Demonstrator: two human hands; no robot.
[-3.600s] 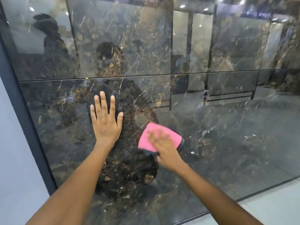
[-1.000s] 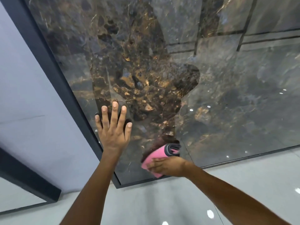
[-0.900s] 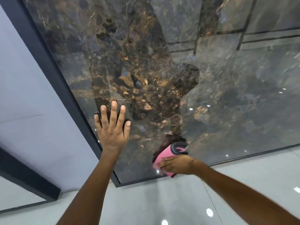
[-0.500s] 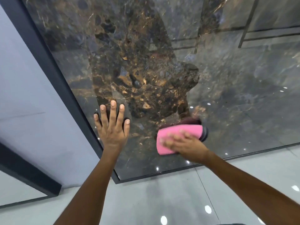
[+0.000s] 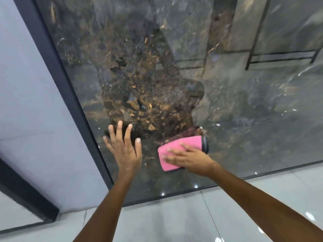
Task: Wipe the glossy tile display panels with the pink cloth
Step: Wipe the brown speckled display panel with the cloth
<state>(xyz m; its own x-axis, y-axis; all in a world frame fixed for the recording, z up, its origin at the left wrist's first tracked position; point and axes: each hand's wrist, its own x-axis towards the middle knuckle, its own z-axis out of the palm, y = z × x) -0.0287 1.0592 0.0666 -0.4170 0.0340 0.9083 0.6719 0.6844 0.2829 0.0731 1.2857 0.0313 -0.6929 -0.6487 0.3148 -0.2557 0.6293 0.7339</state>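
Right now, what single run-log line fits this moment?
step: wiping low on panel | right hand: presses pink cloth flat on glossy tile panel | left hand: fingers spread on panel | floor: glossy grey tiles

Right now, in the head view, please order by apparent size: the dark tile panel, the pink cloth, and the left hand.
1. Dark tile panel, by far the largest.
2 and 3. Left hand and pink cloth look about alike; the right hand covers part of the cloth, so I do not rank them.

Pink cloth [image 5: 180, 151], brown-veined dark panel [image 5: 244, 119]
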